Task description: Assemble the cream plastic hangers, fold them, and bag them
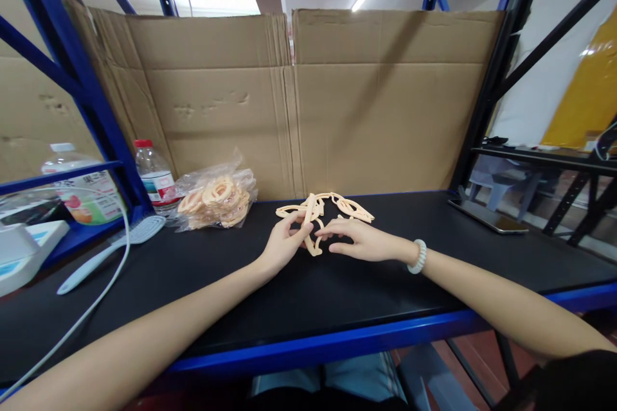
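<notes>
My left hand (285, 241) pinches a pale cream, flat curved plastic-looking piece (310, 205), which stands tilted up over the table. My right hand (354, 239) is beside it, thumb and fingers apart, with its fingertips close to the piece's right side; whether they touch it I cannot tell. Behind my hands lie more cream pieces of the same kind: an oval leaf-like one (355, 209) on the right and a partly hidden one (288, 210) on the left. A pale coiled band (418, 257) circles my right wrist.
On the left are a clear bag (219, 202) of similar cream pieces, a red-capped bottle (155, 176), a pale blue brush (113, 250) and a white cable (108, 286). A phone (488, 216) lies right. Cardboard panels (385, 109) wall the black tabletop's (289, 314) back.
</notes>
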The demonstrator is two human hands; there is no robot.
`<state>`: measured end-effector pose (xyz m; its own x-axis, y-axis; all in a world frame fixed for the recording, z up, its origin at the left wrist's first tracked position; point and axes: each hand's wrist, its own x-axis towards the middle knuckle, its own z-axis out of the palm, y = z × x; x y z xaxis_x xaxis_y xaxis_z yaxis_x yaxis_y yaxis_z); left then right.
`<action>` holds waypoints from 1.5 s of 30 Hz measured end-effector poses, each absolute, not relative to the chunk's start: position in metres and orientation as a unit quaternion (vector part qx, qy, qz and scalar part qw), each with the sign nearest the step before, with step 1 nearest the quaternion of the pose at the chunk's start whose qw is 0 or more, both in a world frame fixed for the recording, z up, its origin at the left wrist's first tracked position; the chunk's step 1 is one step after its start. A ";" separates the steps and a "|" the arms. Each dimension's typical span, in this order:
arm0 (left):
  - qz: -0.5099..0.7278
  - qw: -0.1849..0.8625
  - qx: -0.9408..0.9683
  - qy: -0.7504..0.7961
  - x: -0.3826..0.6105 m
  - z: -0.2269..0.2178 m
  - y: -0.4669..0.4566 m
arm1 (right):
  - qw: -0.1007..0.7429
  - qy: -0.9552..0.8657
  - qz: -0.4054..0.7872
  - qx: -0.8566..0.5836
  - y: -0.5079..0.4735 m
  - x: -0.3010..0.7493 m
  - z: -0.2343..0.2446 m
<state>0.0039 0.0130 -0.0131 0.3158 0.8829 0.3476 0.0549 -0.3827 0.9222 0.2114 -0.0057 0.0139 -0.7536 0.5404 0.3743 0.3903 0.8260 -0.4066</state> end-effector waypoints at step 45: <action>0.468 0.244 0.778 0.342 0.006 -0.004 0.000 | 0.416 -0.798 0.354 -0.256 0.000 0.206 0.008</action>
<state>0.0058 -0.0003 -0.0037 0.3283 0.7594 0.5617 0.3029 -0.6479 0.6989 0.2057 -0.0003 0.0079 -0.5229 0.7032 0.4818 0.1145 0.6180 -0.7778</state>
